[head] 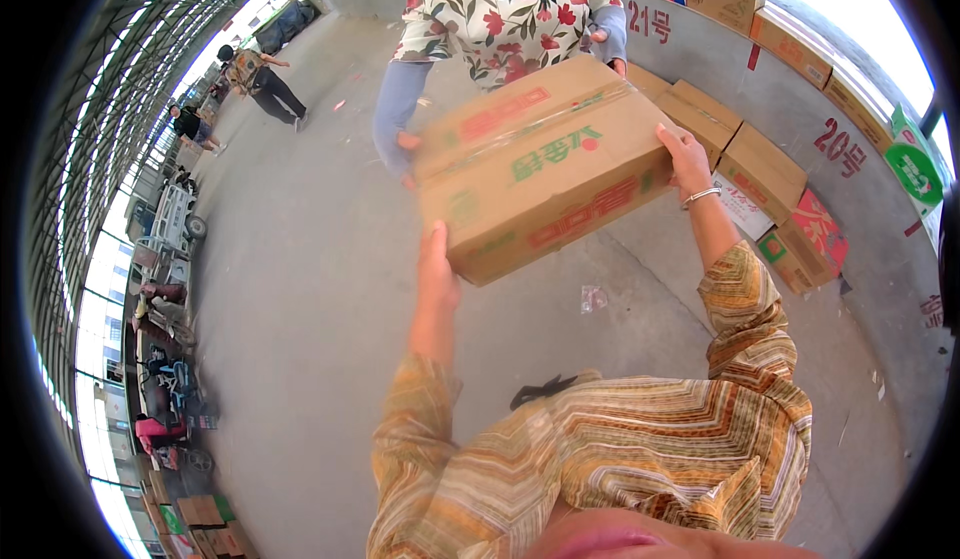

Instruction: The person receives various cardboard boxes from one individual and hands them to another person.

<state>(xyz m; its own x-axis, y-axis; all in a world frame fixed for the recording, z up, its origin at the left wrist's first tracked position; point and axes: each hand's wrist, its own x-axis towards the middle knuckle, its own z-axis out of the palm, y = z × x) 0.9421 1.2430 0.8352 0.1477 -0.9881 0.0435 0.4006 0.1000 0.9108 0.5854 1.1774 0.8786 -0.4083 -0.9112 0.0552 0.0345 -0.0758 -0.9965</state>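
Observation:
A large taped cardboard box with green and red printing is held up above the concrete floor, its near side tilted. My left hand presses on its near left corner, the thumb along the edge. At the right end, my right hand grips the corner, with a bangle on the wrist. Facing me, a person in a floral top has a hand at the far left side of the same box. That person's other hand is at the far right edge.
Cardboard cartons are stacked on the floor against a concrete platform wall. More boxes line its top. Clear plastic litter lies on the floor. Another person walks in the distance; parked vehicles stand along the left.

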